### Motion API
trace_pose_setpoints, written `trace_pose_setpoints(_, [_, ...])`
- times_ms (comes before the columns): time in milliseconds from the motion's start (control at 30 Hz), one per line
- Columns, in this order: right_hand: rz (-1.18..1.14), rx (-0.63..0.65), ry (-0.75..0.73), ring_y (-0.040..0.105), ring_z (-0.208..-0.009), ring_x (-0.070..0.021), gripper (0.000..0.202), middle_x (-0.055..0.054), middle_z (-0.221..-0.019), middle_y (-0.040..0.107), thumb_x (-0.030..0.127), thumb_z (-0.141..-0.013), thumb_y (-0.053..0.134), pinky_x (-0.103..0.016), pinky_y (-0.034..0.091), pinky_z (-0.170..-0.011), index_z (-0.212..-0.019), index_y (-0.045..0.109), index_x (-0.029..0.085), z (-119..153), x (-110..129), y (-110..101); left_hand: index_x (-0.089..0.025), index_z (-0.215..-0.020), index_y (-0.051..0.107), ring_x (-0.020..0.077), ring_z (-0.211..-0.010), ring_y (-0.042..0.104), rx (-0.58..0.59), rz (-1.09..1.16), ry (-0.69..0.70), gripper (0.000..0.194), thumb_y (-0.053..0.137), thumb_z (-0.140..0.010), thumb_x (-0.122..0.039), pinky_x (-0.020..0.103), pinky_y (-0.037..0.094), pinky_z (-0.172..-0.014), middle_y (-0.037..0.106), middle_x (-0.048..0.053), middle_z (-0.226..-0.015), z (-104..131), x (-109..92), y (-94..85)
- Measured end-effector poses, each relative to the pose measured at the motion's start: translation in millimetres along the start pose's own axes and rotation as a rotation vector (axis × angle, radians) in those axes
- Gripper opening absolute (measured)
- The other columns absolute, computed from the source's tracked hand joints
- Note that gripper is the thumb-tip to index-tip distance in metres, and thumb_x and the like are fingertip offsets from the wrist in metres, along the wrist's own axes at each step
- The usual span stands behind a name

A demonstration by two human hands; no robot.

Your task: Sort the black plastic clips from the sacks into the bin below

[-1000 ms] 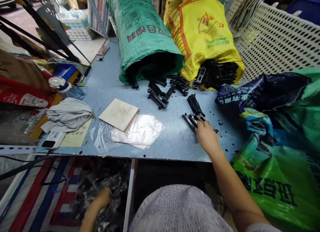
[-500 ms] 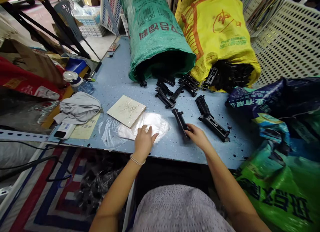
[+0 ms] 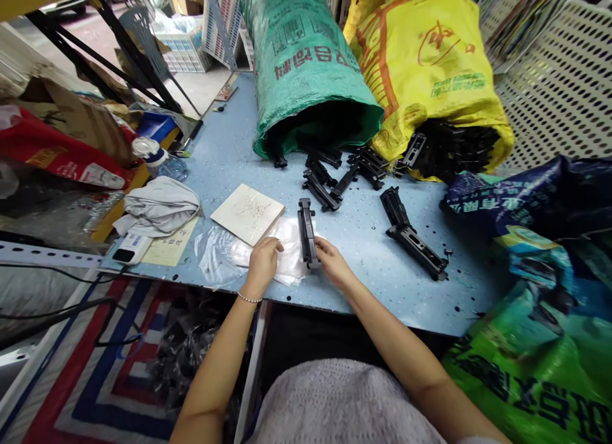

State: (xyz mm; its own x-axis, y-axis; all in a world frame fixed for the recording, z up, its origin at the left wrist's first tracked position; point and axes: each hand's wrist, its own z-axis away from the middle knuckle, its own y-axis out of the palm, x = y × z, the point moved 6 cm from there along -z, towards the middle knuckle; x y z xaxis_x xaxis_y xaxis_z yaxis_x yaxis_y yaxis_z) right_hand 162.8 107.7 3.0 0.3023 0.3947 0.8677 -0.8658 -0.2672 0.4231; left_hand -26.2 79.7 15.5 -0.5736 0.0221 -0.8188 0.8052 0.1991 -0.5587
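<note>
My right hand (image 3: 332, 262) is closed on the lower end of a long black plastic part (image 3: 306, 230), held nearly upright over the table. My left hand (image 3: 264, 262) rests on a pile of clear plastic bags (image 3: 289, 240), its fingers curled and pinched together at a bag's edge. Touching the pile's far side is a square cream tile (image 3: 246, 213) with dark marks on its surface. To the right, a pair of similar black parts (image 3: 415, 249) lies end to end, and several more (image 3: 329, 182) are scattered farther back.
A green woven sack (image 3: 315, 67) and a yellow sack (image 3: 430, 67) lie at the back, mouths facing me, black parts spilling out. Grey cloth (image 3: 160, 205), a white device (image 3: 132, 248) and a bottle (image 3: 160, 160) sit at left. Green and blue bags (image 3: 535, 355) crowd the right edge.
My right hand has brought the black part leftward, over the plastic bags. My left hand's spread fingers have curled into a pinch. The view has shifted slightly.
</note>
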Motion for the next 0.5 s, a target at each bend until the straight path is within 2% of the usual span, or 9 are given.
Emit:
trace_pose_setpoints(33, [0.006,0.029,0.031,0.058,-0.074,-0.0129,0.029,0.000,-0.084,0.066,0.037,-0.077,0.074,-0.023,0.047,-0.065,-0.099,0.068,0.019,8.5,-1.1,-4.3,-0.016,-0.098,0.069,0.0232,-0.114,0.061,0.014,-0.088,0.060,0.033,0.044,-0.081,-0.004,0.044,0.046,-0.105,0.069,0.010,-0.112,0.5,-3.6,-1.6])
trace_pose_setpoints(100, [-0.043,0.167,0.208,0.058,-0.065,-0.0129,0.026,-0.001,-0.077,0.065,0.036,-0.079,0.073,-0.022,0.044,-0.054,-0.095,0.067,0.017,28.2,-9.6,-9.1,-0.014,-0.121,0.063,0.0247,-0.128,0.053,0.036,-0.180,0.110,0.047,0.040,-0.082,-0.002,0.047,0.039,-0.114,0.062,0.013,-0.131,2.2,-8.5,-4.9])
trace_pose_setpoints(167, [-0.131,0.282,0.411,0.059,-0.059,-0.0132,0.024,-0.002,-0.069,0.062,0.033,-0.076,0.076,-0.021,0.042,-0.047,-0.086,0.066,0.014,44.9,-20.7,-10.8,-0.013,-0.140,0.049,0.0246,-0.138,0.044,0.040,-0.184,0.138,0.056,0.039,-0.086,-0.004,0.047,0.035,-0.118,0.051,0.014,-0.145,8.2,-17.3,-8.5])
trace_pose_setpoints(233, [-0.184,0.310,0.504,0.061,-0.060,-0.0136,0.023,-0.004,-0.071,0.064,0.030,-0.075,0.076,-0.021,0.045,-0.048,-0.085,0.065,0.012,49.5,-29.3,-9.3,-0.018,-0.151,0.035,0.0230,-0.145,0.035,0.058,-0.157,0.200,0.061,0.037,-0.091,-0.006,0.046,0.032,-0.120,0.040,0.012,-0.154,22.1,-34.4,-8.7])
trace_pose_setpoints(300, [-0.119,0.272,0.448,0.060,-0.060,-0.0130,0.021,-0.006,-0.075,0.066,0.030,-0.080,0.070,-0.021,0.046,-0.048,-0.086,0.065,0.012,43.3,-33.8,-3.9,-0.024,-0.155,0.025,0.0207,-0.147,0.030,0.151,-0.110,0.294,0.064,0.034,-0.093,-0.008,0.043,0.030,-0.121,0.034,0.008,-0.158,44.5,-58.2,-1.3])
trace_pose_setpoints(400, [0.102,0.198,0.250,0.061,-0.069,-0.0141,0.013,-0.005,-0.080,0.067,0.026,-0.084,0.064,-0.023,0.050,-0.056,-0.088,0.066,0.013,39.0,-30.8,12.7,-0.028,-0.156,0.022,0.0203,-0.144,0.036,0.353,-0.069,0.374,0.065,0.037,-0.095,-0.011,0.040,0.036,-0.118,0.038,0.007,-0.156,87.3,-90.0,12.3])
trace_pose_setpoints(433, [0.191,0.212,0.160,0.063,-0.076,-0.0155,0.012,-0.004,-0.085,0.068,0.024,-0.083,0.064,-0.025,0.052,-0.065,-0.090,0.067,0.014,42.6,-25.5,20.3,-0.028,-0.155,0.026,0.0216,-0.141,0.041,0.380,-0.087,0.370,0.063,0.040,-0.095,-0.014,0.040,0.039,-0.116,0.043,0.009,-0.152,101.4,-95.6,11.3])
trace_pose_setpoints(500, [0.346,0.381,0.024,0.064,-0.094,-0.0186,0.022,-0.004,-0.101,0.070,0.022,-0.082,0.066,-0.031,0.053,-0.082,-0.104,0.068,0.017,58.5,-12.6,36.7,-0.029,-0.151,0.036,0.0240,-0.132,0.052,0.378,-0.173,0.306,0.058,0.047,-0.095,-0.022,0.041,0.045,-0.111,0.053,0.010,-0.142,128.0,-93.2,-3.2])
